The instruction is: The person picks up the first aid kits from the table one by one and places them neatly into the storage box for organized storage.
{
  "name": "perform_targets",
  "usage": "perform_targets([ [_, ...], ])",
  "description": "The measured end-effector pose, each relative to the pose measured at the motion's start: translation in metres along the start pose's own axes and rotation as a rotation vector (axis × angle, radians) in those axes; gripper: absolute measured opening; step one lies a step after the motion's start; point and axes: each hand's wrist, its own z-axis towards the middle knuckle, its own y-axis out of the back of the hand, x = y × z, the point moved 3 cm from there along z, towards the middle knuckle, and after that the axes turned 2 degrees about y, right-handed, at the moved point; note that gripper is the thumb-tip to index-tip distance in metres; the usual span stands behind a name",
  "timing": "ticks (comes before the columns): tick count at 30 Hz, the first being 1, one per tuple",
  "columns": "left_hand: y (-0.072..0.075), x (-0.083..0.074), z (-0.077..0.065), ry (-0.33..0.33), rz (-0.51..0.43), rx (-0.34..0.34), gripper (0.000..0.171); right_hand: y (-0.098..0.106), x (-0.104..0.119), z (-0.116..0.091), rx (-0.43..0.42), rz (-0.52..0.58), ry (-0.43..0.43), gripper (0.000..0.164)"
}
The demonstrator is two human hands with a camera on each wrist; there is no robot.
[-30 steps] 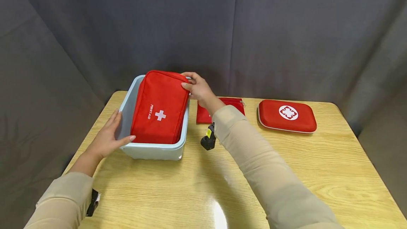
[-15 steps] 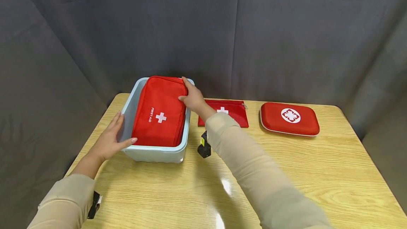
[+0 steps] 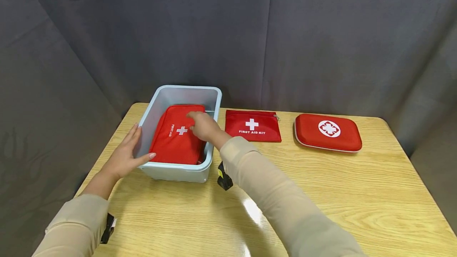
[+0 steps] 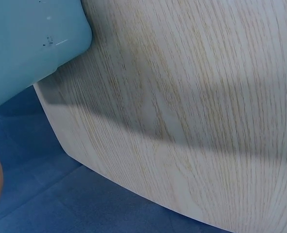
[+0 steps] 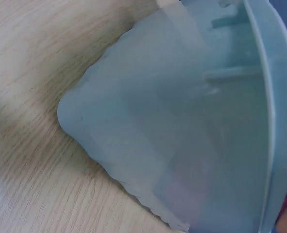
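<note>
A red soft first aid bag (image 3: pixel 175 148) with a white cross lies inside the pale blue bin (image 3: pixel 178 166) on the table's left side. My right hand (image 3: pixel 206 127) is over the bag's right part, fingers pointing left beside the cross and not gripping it. With straight fingers along the left rim and the thumb at the front rim, my left hand (image 3: pixel 123 154) rests on the bin's near left corner. In the left wrist view the bin's outer wall (image 4: pixel 31 39) fills the upper left corner. The right wrist view shows the bin's side wall (image 5: pixel 182 107) close up.
Right of the bin lies a flat red first aid pouch (image 3: pixel 262 136) with a zipper. Farther right is a red hard-shell case (image 3: pixel 310 130) with a white round emblem. A grey curtain (image 3: pixel 321 43) hangs behind the wooden table (image 3: pixel 357 193).
The first aid bag has gone down from leaning above the rim into the bin. My right hand has let go of its upper right edge and moved down over it. My left hand stays put.
</note>
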Motion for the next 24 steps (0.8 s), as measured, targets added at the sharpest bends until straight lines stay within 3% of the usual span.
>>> perform_targets([
  [6, 0.0, -0.001, 0.0, 0.001, 0.022, 0.008, 0.089, 0.013, -0.012, -0.008, -0.131, 0.149, 0.007, 0.035],
  [13, 0.0, -0.001, -0.001, -0.015, 0.012, 0.008, 0.089, 0.026, -0.045, -0.024, -0.301, 0.366, -0.021, 0.031],
  [17, 0.0, 0.0, 0.0, -0.002, 0.019, 0.016, 0.09, 0.025, -0.068, -0.032, -0.321, 0.457, -0.108, 0.032],
  [24, 0.0, 0.002, 0.0, 0.01, 0.024, 0.018, 0.089, 0.019, -0.098, -0.045, -0.297, 0.505, -0.193, 0.037],
])
